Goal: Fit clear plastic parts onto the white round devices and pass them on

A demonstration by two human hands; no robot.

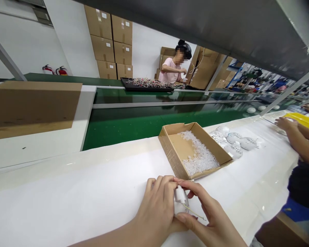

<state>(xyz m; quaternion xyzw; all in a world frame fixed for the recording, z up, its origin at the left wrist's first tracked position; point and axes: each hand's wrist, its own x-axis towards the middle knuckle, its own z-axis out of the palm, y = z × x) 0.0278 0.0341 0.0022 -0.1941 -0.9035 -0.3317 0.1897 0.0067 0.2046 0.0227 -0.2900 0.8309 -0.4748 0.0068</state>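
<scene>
Head view, and the action's at the near edge of the bench! The left hand (156, 206) comes in from seven o'clock, the right hand (208, 212) from five, and they've got a narrow, firm grip together on a small white plastic fitting (180, 199), with a thin yellowish wire (194, 214) trailing off it. Working out from those hands, a cardboard box lid (170, 139) sits at twelve, just beyond the right fingertips, heaped with clear plastic pieces (201, 154). At one o'clock, white perforated shells (234, 139) lie against it. Further out at two, a co-worker's hands (285, 123) reach near a yellow tray (302, 120). Beyond a green conveyor belt (154, 120), at twelve, a person in a pink shirt (170, 70) stands at a black tray of wires (146, 84), with stacked cartons (110, 44) behind at eleven!
</scene>
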